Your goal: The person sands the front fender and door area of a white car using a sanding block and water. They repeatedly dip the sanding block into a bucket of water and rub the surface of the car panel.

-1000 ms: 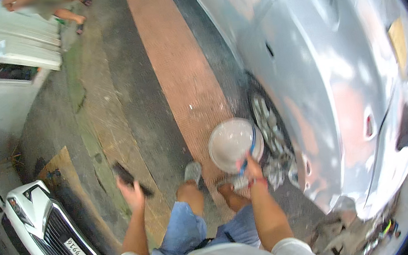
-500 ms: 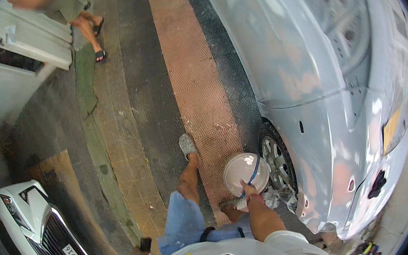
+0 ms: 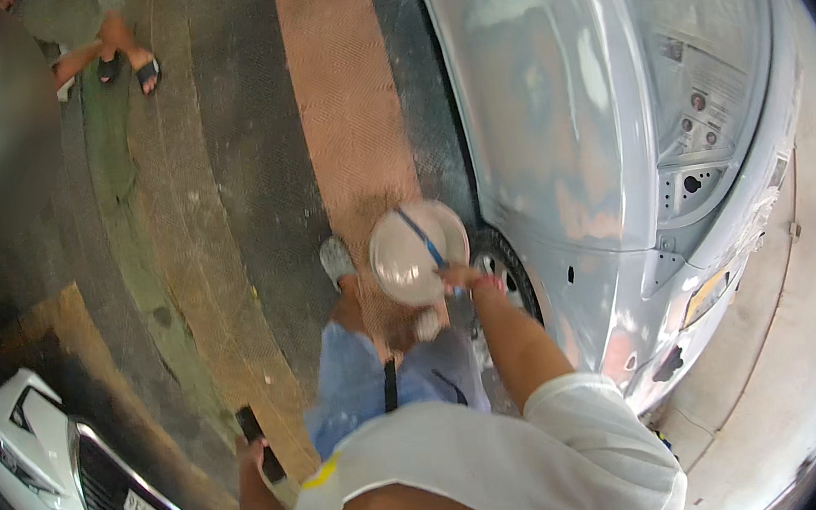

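My right hand (image 3: 461,277) is closed round the blue handle (image 3: 415,228) of a pale pinkish bucket (image 3: 450,225). Whitish, shiny liquid shows inside the bucket, which hangs in front of my legs close to the car's front wheel (image 3: 513,273). Down at my left side, my left hand (image 3: 248,457) grips a dark, flat, oblong block (image 3: 249,422); its exact kind is not clear. To the right stands a car body (image 3: 555,127) in patchy grey primer, with bare and pinkish spots. Newspaper (image 3: 710,79) covers its glass.
A white car (image 3: 30,424) faces in at lower left. Another person's sandalled feet (image 3: 143,69) show at upper left, beside a blurred grey patch. Striped matting (image 3: 344,91) and a green strip (image 3: 128,226) run along the floor; pale concrete (image 3: 771,345) lies beyond the primed car.
The bucket and my right hand have moved forward and left, away from the wheel. My view has shifted, and my legs have changed stride. Both hands keep their hold.
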A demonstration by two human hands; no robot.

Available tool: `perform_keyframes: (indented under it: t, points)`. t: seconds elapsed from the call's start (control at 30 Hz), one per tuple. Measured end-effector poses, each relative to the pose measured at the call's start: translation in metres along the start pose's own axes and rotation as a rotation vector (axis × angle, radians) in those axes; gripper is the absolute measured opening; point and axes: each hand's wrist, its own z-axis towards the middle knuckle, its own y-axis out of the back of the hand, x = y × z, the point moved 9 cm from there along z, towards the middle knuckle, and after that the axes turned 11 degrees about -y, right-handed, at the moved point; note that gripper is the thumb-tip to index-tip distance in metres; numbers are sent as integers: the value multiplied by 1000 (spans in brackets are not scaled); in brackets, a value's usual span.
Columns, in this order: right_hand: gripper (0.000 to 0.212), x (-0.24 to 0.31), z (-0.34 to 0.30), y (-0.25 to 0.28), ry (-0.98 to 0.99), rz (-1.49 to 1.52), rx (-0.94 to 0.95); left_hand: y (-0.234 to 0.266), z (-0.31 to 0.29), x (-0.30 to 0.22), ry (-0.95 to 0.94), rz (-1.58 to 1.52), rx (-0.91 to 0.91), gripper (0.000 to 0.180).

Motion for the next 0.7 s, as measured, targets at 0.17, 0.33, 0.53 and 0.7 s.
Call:
perform_keyframes:
  t: [0.17,0.33,0.53,0.7]
  points:
    - [78,151,-56,107,204,-67,-135,21,-26,-28,236,-81,-153,91]
    - [80,240,-35,187,221,-223,-230,16,-58,-111,231,-175,-301,105]
    - [73,370,-10,277,245,-411,-325,-28,-111,-205,163,-636,-560,100]
    - [64,368,66,336,152,-494,-391,-20,-76,-426,-137,-697,-517,82]
